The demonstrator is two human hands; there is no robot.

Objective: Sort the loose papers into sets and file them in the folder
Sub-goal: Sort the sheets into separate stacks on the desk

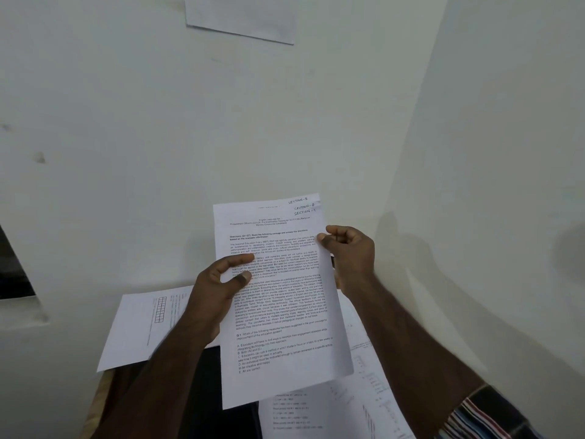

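Gripping printed sheets [278, 299] w/ both: left hand [212, 289] pinching left edge, right hand [348, 255] right edge (loose papers [139, 327] below).

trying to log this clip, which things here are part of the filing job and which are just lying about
Part of the job:
- stack of papers, gripped by left hand and right hand
- loose sheets on the desk

Lying about:
- sheet stuck on the wall

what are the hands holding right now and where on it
Both hands hold a printed sheaf of papers: the left hand grips its left edge near the middle, the right hand pinches its right edge nearer the top.
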